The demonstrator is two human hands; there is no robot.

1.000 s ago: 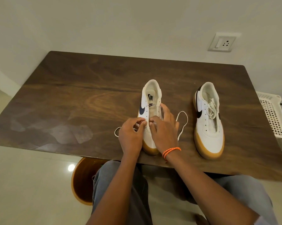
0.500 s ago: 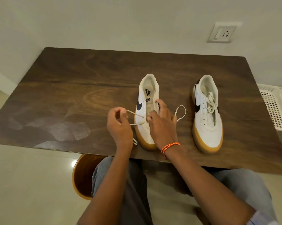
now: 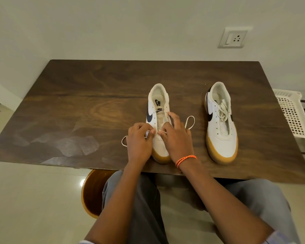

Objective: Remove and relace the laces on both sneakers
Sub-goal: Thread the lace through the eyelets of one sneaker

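Plain pale wall behind, and a dark wood-grain bench carrying the pair. The near white leather sneaker with a gum sole sits under both hands: the left hand pinches the thin white lace by the lower eyelets, and the right hand pinches it at the tongue, fingers curled. Loose loops trail out either side. The second white sneaker stands well apart to the right, its lace bunched on top. I'd worry about a skipped eyelet, uneven ends, or the unpinned shoe sliding under a tug.
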